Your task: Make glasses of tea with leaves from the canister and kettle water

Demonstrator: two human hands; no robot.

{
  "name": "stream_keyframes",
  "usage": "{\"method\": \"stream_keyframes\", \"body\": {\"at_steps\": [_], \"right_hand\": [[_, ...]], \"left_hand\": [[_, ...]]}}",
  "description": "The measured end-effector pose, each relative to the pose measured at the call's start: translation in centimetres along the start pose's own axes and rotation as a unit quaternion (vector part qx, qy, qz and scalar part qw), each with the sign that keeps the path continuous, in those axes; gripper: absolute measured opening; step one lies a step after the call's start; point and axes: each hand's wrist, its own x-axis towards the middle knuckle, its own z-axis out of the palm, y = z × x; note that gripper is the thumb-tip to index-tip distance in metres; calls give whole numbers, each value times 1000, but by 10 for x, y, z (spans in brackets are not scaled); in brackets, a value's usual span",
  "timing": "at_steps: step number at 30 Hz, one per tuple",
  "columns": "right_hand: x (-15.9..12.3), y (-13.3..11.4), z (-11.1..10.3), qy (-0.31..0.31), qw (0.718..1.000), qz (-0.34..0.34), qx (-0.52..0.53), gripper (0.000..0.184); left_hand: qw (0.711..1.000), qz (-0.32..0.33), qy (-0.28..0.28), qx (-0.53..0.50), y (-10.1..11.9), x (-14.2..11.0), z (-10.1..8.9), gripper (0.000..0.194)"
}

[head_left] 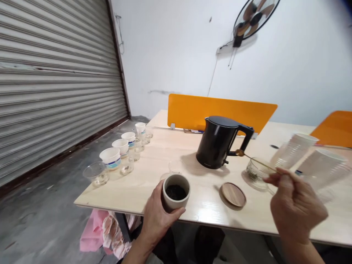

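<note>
My left hand [158, 212] is wrapped around a pale grey canister [185, 198] near the table's front edge. Dark loose material, like tea leaves [175, 192], lies inside it. My right hand [297, 203] pinches the thin handle of a long gold-coloured spoon [260, 162], raised above the table. The spoon's small bowl end shows in front of the kettle handle; whether it carries anything I cannot tell. Below the spoon stands a clear glass cup [261, 167] with greenish leaves in it. Between my hands lies a round wooden lid [233, 194].
A black electric kettle [216, 143] stands mid-table before an orange divider [220, 108]. Paper cups [110, 157] and clear plastic cups [99, 178] line the left side in rows. Stacks of clear cups [324, 167] lean at the right. Pink cloth [95, 229] lies under the table.
</note>
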Motion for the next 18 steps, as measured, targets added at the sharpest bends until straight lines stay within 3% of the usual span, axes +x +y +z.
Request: {"method": "stream_keyframes", "body": {"at_steps": [4, 10, 14, 18], "right_hand": [[22, 51, -13, 7, 988, -58, -145, 35], [25, 112, 23, -98, 956, -87, -262, 42], [25, 124, 39, -128, 947, -69, -287, 44], [18, 113, 28, -113, 955, -46, -272, 49]], "left_hand": [[1000, 6, 5, -3, -2, -1, 2, 92], [1000, 6, 8, 15, -1, -1, 0, 93], [1000, -2, 6, 17, 1, -1, -1, 92], [1000, -3, 7, 17, 2, 0, -1, 91]]}}
